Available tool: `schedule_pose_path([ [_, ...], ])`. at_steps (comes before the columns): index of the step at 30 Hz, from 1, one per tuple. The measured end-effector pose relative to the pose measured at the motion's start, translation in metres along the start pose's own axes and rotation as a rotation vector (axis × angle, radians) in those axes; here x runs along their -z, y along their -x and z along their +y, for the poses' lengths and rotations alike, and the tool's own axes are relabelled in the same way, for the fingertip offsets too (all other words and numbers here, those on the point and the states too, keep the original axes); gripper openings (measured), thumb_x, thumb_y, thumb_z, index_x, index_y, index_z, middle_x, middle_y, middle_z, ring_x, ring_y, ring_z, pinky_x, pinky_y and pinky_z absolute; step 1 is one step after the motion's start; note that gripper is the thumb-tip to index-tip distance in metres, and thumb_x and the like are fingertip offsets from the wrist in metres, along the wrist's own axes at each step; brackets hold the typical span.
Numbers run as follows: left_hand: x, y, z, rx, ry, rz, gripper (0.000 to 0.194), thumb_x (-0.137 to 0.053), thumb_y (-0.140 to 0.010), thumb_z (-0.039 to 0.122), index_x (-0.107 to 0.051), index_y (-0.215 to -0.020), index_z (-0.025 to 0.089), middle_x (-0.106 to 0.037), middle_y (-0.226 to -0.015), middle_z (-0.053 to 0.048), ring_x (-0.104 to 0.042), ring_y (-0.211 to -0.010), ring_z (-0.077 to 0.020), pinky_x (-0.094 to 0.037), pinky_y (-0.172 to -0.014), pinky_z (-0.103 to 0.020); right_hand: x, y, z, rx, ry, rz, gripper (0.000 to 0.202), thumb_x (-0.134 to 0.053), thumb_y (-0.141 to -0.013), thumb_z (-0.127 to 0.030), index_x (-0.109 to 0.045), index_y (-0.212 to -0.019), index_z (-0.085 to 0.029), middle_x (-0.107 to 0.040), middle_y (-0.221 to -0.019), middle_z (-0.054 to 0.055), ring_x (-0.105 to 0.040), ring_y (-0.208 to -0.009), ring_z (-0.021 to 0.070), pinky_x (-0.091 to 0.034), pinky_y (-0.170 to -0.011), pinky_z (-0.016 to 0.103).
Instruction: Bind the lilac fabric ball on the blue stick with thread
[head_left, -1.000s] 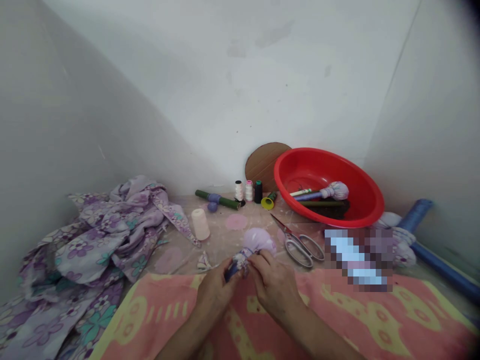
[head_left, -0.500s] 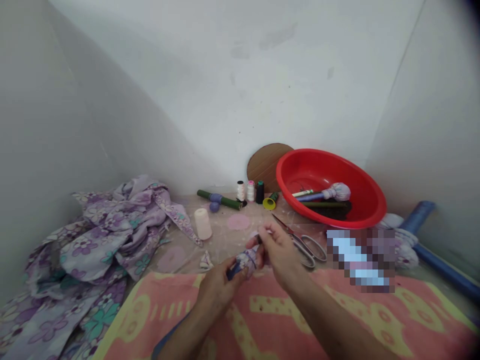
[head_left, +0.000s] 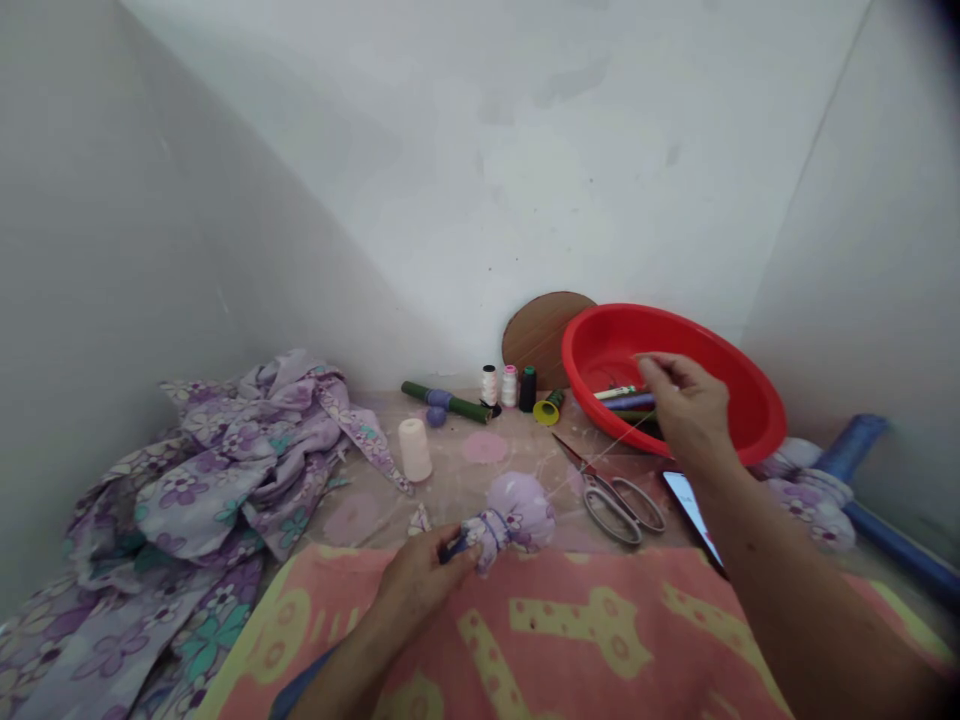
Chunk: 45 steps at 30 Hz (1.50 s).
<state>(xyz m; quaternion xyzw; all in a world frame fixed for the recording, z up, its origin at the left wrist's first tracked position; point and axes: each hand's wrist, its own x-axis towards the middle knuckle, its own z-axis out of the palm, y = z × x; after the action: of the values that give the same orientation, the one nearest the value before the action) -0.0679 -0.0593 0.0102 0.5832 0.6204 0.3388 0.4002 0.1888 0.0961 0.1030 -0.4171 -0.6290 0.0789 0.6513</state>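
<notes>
My left hand [head_left: 424,580] is closed around the blue handle of a cloth-headed mallet [head_left: 523,508]. Its round head is wrapped in purple floral cloth, gathered and bound at the neck with thread; the lower end of the handle shows beside my left forearm. Raised in front of the red basin, my right hand [head_left: 686,405] pinches a thin white thread [head_left: 619,440]. The thread runs taut and slanting down toward the mallet head. Below it, on the tabletop, lie grey-handled scissors [head_left: 615,500], touched by neither hand.
Floral fabric [head_left: 247,480] is heaped at left. A cream thread cone [head_left: 414,450], small spools [head_left: 509,386] and a green stick [head_left: 465,407] stand or lie behind my hands. At right are a tilted red basin [head_left: 750,400], a phone [head_left: 694,515] and another cloth-headed mallet [head_left: 810,505].
My right hand has moved from the mallet up and to the right, drawing the thread out straight. The mallet's round head now shows fully, still in my left hand. The view has shifted slightly.
</notes>
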Motion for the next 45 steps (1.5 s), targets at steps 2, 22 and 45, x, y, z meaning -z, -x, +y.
schedule_pose_path([
  [2, 0.000, -0.002, -0.001, -0.010, -0.020, -0.008, 0.031, -0.047, -0.074, 0.040, -0.061, -0.085, 0.015, -0.052, -0.060, 0.003, -0.045, -0.054, -0.0112, -0.033, -0.050, -0.021, -0.007, 0.019, -0.015, 0.119, 0.022, -0.290, 0.018, -0.055, -0.072, -0.034, -0.063, -0.074, -0.019, -0.061, -0.071, 0.003, -0.054, -0.068, 0.0157, -0.038, -0.074, 0.034],
  [22, 0.003, -0.007, 0.019, 0.063, 0.049, -0.151, 0.035, -0.046, -0.073, 0.045, -0.059, -0.081, 0.014, -0.047, -0.052, 0.005, -0.036, -0.040, -0.0064, -0.029, -0.039, -0.017, -0.039, 0.060, -0.035, -0.035, -0.227, -0.677, 0.024, -0.056, -0.071, -0.032, -0.057, -0.052, -0.017, -0.051, -0.047, -0.003, -0.044, -0.047, 0.0092, -0.035, -0.052, 0.024],
  [45, 0.027, -0.005, 0.006, 0.118, 0.032, -0.201, 0.038, -0.044, -0.073, 0.050, -0.057, -0.081, 0.014, -0.046, -0.050, 0.005, -0.035, -0.037, -0.0049, -0.026, -0.037, -0.017, -0.018, -0.003, 0.058, -0.166, 0.532, -0.059, 0.033, -0.051, -0.069, -0.040, -0.068, -0.085, -0.017, -0.065, -0.068, 0.008, -0.056, -0.066, 0.0236, -0.036, -0.064, 0.036],
])
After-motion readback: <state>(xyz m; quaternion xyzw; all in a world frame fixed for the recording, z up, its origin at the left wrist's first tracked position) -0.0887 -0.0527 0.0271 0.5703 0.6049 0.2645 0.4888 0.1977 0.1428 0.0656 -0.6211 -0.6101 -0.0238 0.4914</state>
